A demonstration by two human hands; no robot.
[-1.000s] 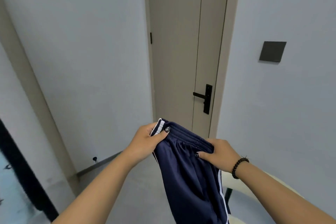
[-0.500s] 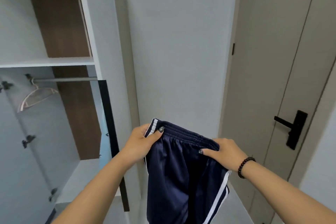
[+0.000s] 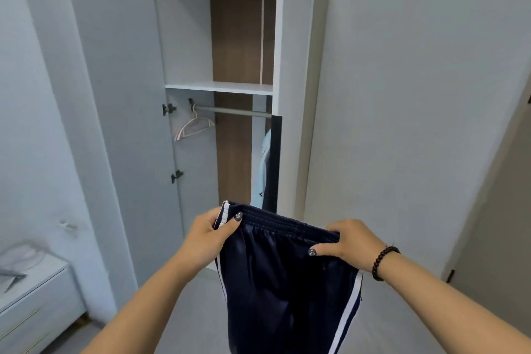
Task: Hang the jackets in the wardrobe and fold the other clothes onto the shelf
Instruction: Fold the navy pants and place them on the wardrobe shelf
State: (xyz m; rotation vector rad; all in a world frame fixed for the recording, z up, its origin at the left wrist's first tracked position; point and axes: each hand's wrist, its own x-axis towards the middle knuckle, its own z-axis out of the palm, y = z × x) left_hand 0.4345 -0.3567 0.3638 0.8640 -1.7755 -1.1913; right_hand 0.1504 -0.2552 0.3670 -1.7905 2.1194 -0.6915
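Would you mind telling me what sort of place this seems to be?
Probably a bedroom: an open wardrobe with a rail and hanger, and a drawer unit beside it.

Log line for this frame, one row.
left hand grips waistband | right hand grips waistband | navy shorts unfolded | wardrobe shelf ahead

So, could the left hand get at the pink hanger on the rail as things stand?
Probably not right away: the left hand grips the waistband of the navy shorts. The path looks free, though; the wardrobe door stands open and nothing blocks the pink hanger.
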